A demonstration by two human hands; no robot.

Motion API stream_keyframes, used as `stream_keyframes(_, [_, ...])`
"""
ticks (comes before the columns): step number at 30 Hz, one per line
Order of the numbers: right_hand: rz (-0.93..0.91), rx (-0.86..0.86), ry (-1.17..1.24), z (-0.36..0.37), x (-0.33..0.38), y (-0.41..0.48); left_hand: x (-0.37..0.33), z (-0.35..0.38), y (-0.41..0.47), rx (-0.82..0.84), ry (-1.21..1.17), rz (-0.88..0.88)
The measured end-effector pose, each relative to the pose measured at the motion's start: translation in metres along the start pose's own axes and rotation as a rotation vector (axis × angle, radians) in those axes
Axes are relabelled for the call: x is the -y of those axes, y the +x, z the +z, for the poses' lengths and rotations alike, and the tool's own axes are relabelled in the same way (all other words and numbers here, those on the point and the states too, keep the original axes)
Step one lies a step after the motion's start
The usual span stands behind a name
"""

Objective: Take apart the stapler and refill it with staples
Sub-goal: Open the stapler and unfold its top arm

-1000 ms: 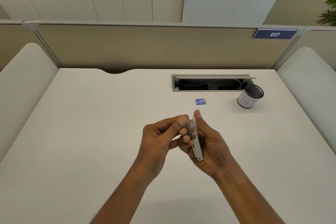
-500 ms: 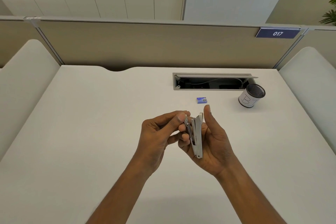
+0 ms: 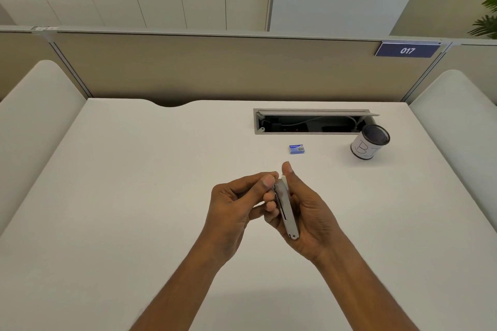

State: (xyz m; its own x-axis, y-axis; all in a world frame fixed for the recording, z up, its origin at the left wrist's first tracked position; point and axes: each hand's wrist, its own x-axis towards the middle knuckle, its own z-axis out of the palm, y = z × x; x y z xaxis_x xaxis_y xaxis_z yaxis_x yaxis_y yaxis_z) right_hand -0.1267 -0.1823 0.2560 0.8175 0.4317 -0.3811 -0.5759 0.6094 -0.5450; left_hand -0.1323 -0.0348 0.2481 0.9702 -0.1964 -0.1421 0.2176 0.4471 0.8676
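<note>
A slim grey stapler [image 3: 287, 211] is held upright above the white desk [image 3: 134, 196], its far end pointing away from me. My right hand [image 3: 309, 212] grips it along its right side, thumb stretched up past the top end. My left hand [image 3: 236, 204] pinches the stapler's upper left edge between thumb and forefinger. The stapler's two halves lie close together. A small blue staple box [image 3: 296, 149] lies on the desk beyond the hands.
A black mesh pen cup [image 3: 370, 145] with a white label stands at the back right. Behind the box is an open cable tray [image 3: 312, 121] set into the desk. A beige partition runs along the far edge.
Half a second ago the stapler's top end was spread open; now its halves are back together. Both hands stay at the same spot over the desk.
</note>
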Motion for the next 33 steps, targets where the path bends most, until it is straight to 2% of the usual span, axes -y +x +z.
stream_keyframes(4, [0.05, 0.074, 0.093, 0.0, -0.002, 0.003, 0.0, -0.005, 0.005, -0.027, 0.013, -0.001])
stream_keyframes(10, [0.062, 0.173, 0.108, 0.0, 0.003, 0.004, 0.0, -0.009, 0.008, 0.001, -0.011, 0.018])
stream_keyframes(28, [-0.006, -0.021, 0.006, -0.004, 0.004, 0.014, 0.008, -0.008, 0.016, 0.001, 0.0, -0.025])
stream_keyframes(33, [0.001, 0.011, -0.083, -0.003, 0.008, 0.015, 0.006, -0.01, 0.022, -0.044, 0.024, -0.006])
